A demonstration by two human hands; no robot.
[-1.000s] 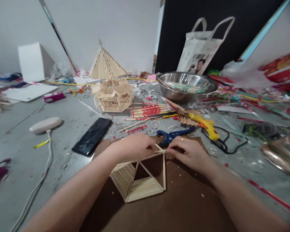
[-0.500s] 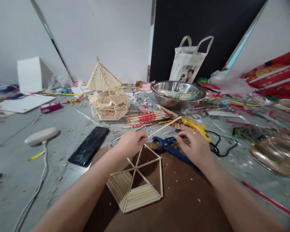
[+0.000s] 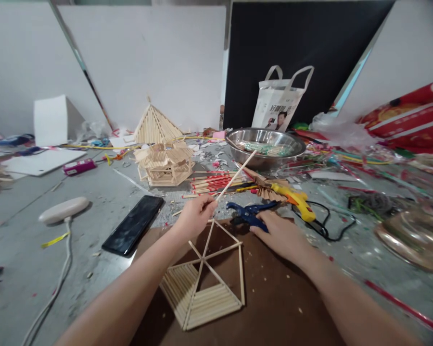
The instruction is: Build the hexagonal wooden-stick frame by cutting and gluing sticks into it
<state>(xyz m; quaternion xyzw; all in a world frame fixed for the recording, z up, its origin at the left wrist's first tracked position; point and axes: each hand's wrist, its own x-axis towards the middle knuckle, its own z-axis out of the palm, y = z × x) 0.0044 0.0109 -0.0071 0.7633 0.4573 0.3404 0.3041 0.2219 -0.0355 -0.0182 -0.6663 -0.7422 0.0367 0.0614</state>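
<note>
Between the closed fingers of my left hand (image 3: 196, 215) is a thin wooden stick (image 3: 236, 176), slanting up to the right. My right hand (image 3: 283, 239) is wrapped over the handles of blue pliers (image 3: 246, 213), which lie at the far edge of a brown board (image 3: 274, 298); its fingertips are partly hidden. On the board, just below my left hand, rests a spoked frame of wooden sticks (image 3: 216, 299). Two of its wedges are filled with rows of sticks; other wedges show only the outline.
Behind the board stand a small stick pavilion (image 3: 166, 166) and a pointed stick roof (image 3: 155, 126). Red-marked sticks (image 3: 216, 182), a yellow glue gun (image 3: 296, 202) with black cord, and a steel bowl (image 3: 234, 146) lie beyond my hands. A phone (image 3: 133, 226) lies left.
My right hand has come off the stick and moved down onto the pliers' handles. The stick, now only in my left hand, has tilted more upright. The view has shifted slightly.
</note>
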